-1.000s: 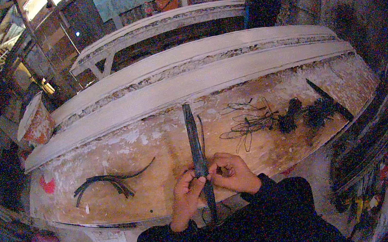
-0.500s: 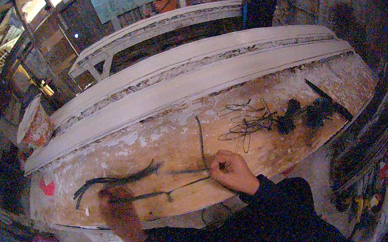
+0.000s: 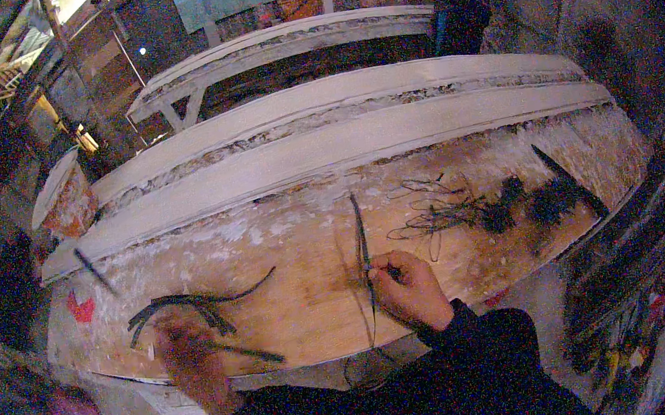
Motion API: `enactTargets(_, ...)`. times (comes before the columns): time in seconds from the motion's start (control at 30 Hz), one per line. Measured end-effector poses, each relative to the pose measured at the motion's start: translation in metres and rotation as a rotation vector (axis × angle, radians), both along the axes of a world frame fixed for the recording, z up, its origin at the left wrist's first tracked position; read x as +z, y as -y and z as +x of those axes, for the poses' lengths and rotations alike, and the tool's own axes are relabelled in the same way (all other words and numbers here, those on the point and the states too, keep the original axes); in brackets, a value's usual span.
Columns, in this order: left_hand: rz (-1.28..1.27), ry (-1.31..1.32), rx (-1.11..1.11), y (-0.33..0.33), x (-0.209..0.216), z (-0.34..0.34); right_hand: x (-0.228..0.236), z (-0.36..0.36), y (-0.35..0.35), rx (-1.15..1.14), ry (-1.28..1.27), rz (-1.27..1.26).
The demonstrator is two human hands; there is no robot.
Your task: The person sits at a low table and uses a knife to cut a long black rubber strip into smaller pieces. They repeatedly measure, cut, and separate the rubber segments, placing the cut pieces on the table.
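Note:
My right hand [image 3: 412,288] is closed in a pinch on a thin dark strip [image 3: 358,225], near the middle of the worn wooden surface. The strip runs away from me above the fingers, and a thinner length hangs below them. My left hand [image 3: 189,361] is smeared by motion, so its fingers cannot be read. It is beside a small bundle of curved dark strips [image 3: 202,302]. Another dark strip [image 3: 251,353] extends to the right from beside this hand; whether it is gripped does not show. Farther left is a short, blurred dark strip [image 3: 93,271].
To the right lie a tangle of thin dark cord [image 3: 443,214], dark clumps [image 3: 546,200] and a long dark bar [image 3: 568,176]. Pale raised planks [image 3: 341,146] run along the far side. An orange-and-white container [image 3: 67,200] stands at the left end; a pale bench [image 3: 286,44] stands behind.
The knotted strip stretched between my hands is no longer there. The right hand's strip now hangs straight down. A short strip has appeared at far left, and the view has shifted slightly.

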State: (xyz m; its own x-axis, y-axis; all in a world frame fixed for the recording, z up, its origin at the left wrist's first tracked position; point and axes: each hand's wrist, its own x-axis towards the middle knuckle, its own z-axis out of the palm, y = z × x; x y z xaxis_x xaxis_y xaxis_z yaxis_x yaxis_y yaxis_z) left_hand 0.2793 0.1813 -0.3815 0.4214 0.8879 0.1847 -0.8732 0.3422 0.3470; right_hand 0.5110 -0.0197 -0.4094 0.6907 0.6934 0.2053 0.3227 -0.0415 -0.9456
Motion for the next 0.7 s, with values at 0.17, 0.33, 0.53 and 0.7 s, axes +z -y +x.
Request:
enactTargets(0.17,0.333,-1.088,0.029,0.045,-0.013,0.058,0.007,-0.003,-0.001,-0.026,-0.025,0.075)
enactTargets(0.33,0.442,-0.972,-0.317,0.085,-0.006,0.091,0.02,-0.008,0.003,0.082,0.053,0.074)
enactTargets(0.53,0.599,-0.929,-0.357,0.098,-0.003,0.101,0.026,-0.009,0.007,0.239,-0.035,0.141)
enactTargets(0.7,0.586,-1.025,-0.308,0.102,-0.009,0.103,0.021,-0.004,0.008,0.284,0.034,0.195)
